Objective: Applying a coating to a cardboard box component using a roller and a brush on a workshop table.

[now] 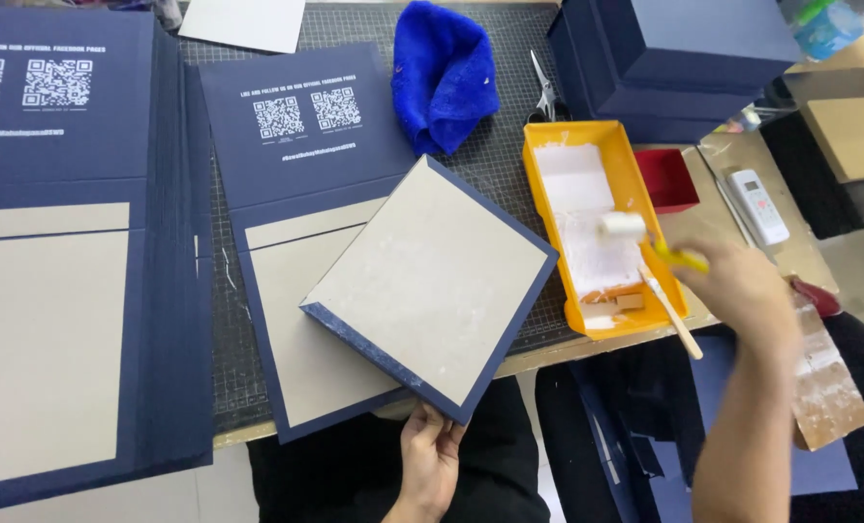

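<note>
I see left fingers point(430, 447) clamped on the near corner of the navy-edged grey board box point(432, 276), stiff, light. Right fingers point(742, 281) wrapped round small white glue roller point(624, 227) above orange tray point(539, 194).

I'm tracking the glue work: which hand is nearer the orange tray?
Right. The right hand hovers at the orange tray's near right corner, holding a roller over it; the left hand is well off to its left.

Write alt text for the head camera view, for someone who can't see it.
Seen from above, a person's left hand holds the corner of a navy-edged grey board tray over a flat navy box cover, while the right hand holds a small paint roller over a yellow glue tray. A blue cloth lies behind.
</note>
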